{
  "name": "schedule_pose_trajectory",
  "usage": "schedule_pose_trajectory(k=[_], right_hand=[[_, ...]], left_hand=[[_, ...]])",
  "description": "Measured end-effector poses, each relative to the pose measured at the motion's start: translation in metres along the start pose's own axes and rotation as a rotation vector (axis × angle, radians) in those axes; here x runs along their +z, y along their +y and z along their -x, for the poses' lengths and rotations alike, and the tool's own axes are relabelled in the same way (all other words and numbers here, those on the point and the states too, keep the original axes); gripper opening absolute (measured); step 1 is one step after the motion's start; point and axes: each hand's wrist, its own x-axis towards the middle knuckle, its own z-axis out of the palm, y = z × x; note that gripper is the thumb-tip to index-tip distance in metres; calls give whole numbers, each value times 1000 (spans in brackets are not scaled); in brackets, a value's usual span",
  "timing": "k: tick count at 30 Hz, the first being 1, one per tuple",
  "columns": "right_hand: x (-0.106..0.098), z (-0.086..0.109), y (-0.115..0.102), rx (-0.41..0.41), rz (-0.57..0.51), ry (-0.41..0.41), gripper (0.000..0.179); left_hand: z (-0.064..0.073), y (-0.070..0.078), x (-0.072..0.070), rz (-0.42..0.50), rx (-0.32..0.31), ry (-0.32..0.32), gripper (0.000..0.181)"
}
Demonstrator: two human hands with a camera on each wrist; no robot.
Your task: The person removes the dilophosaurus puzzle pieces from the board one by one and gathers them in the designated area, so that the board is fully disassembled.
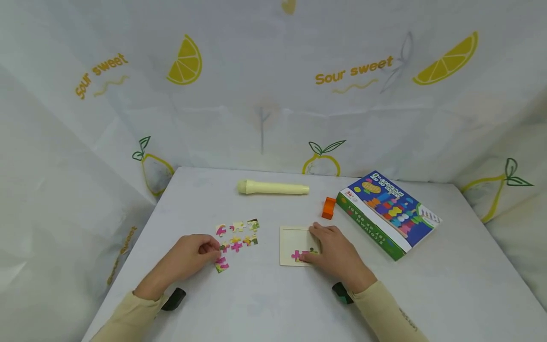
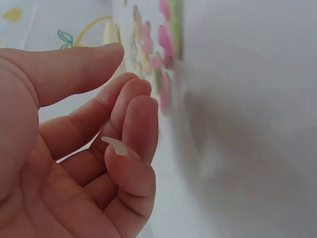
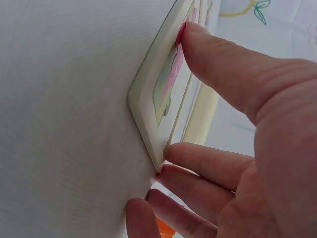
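Note:
My left hand [image 1: 197,253] is beside several loose jigsaw pieces [image 1: 236,246]. In the left wrist view its fingers [image 2: 139,119] are loosely bent, the thumb apart from them, with no piece visible between; whether the fingertips touch a piece cannot be told. My right hand [image 1: 337,256] lies over the right side of a pale square puzzle tray [image 1: 287,237]. Its thumb presses on the joined pink and green pieces [image 1: 296,255] along the tray's near edge. In the right wrist view the other fingers [image 3: 208,161] stretch along the tray's rim.
A pale yellow microphone-shaped stick [image 1: 275,188] lies at the back. To the right are a small orange block [image 1: 328,208] and a blue and green game box [image 1: 389,209]. A lemon-print white cloth [image 1: 256,95] hangs behind the white table [image 1: 265,304].

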Motion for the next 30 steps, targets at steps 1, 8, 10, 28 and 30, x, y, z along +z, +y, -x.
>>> schedule_pose_trajectory(k=[1,8,10,28,30], right_hand=[[0,0,1,1,-1,0,88],[-1,0,6,16,-31,-17,88],[-1,0,6,23,-56,-25,88],[-10,0,17,-80,-98,-117,76],[-11,0,19,-89,-97,-122,75]], left_hand=[[-4,5,2,-11,16,1,5],[-43,69,39,-99,218,-65,10],[-55,92,55,-109,252,-114,14],[-92,144,102,-200,198,-234,18],[-92,146,102,-192,197,-238,18]])
